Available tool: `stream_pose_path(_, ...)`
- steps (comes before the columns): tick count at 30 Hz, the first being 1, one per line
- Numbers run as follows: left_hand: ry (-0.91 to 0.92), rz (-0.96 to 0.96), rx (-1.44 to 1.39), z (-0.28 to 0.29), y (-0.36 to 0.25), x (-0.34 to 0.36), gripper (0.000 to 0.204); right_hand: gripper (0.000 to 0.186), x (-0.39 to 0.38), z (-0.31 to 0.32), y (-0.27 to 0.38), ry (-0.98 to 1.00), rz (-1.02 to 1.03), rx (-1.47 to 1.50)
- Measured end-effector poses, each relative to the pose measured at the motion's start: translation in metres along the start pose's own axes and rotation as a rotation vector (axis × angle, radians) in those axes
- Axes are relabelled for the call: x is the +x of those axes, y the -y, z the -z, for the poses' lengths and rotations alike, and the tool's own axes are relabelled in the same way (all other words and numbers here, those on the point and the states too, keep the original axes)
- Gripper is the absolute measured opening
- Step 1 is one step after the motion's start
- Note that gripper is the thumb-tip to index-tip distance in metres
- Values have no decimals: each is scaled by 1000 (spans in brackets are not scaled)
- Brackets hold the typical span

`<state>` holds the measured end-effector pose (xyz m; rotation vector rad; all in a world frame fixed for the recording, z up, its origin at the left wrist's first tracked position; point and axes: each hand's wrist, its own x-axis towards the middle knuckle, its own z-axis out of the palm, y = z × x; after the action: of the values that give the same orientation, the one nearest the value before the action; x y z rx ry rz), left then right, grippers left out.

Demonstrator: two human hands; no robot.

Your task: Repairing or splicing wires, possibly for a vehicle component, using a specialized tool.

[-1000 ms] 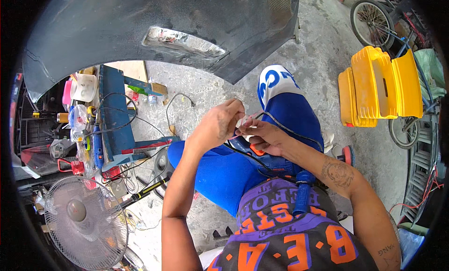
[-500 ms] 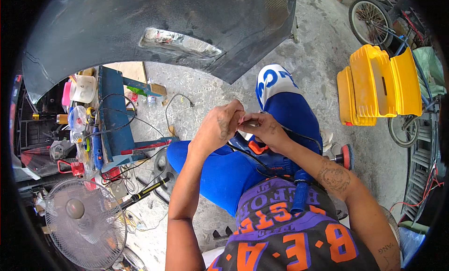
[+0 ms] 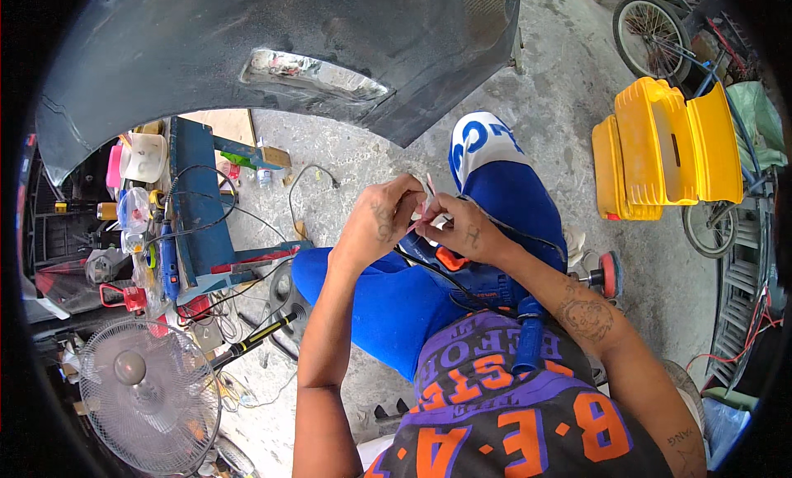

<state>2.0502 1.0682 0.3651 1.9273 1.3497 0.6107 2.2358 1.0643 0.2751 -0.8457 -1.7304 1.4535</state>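
My left hand (image 3: 384, 216) and my right hand (image 3: 460, 229) meet above my lap, the fingers of each closed in a pinch. Between the fingertips is a small, thin, pink and whitish piece (image 3: 429, 186), mostly covered, so its kind is unclear. Under my hands a blue power polisher (image 3: 492, 287) with an orange-red switch lies across my thighs. Its side handle (image 3: 528, 336) points towards my belly, and its round red pad (image 3: 610, 274) sticks out past my right thigh. A black cord runs near my fingers and over the tool.
A large dark car panel (image 3: 190, 49) with a bare patch spans the far side. On the left stand a blue bench (image 3: 198, 214), a rotary tool (image 3: 170, 263) and a wire-caged fan (image 3: 148, 387). Yellow plastic bins (image 3: 660, 148) and a bicycle wheel (image 3: 653, 37) are on the right.
More of the thin pink and whitish piece now shows between my fingertips, standing up above them. My hands have turned slightly and stay together over the polisher.
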Motion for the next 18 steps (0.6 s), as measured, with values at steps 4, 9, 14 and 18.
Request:
stream_pose_path(4, 26, 23, -7, 0, -2, 0, 11, 17, 1, 5, 19, 31, -119, 111)
stream_pose_path(9, 54, 20, -86, 0, -6, 2, 8, 15, 1, 5, 7, 54, -104, 52)
stream_pose_path(14, 59, -23, 40, 5, 1, 2, 8, 18, -2, 6, 15, 146, -185, -29)
stream_pose_path(18, 81, -50, 67, 7, 6, 1, 8, 20, 0, 9, 20, 176, -140, -198)
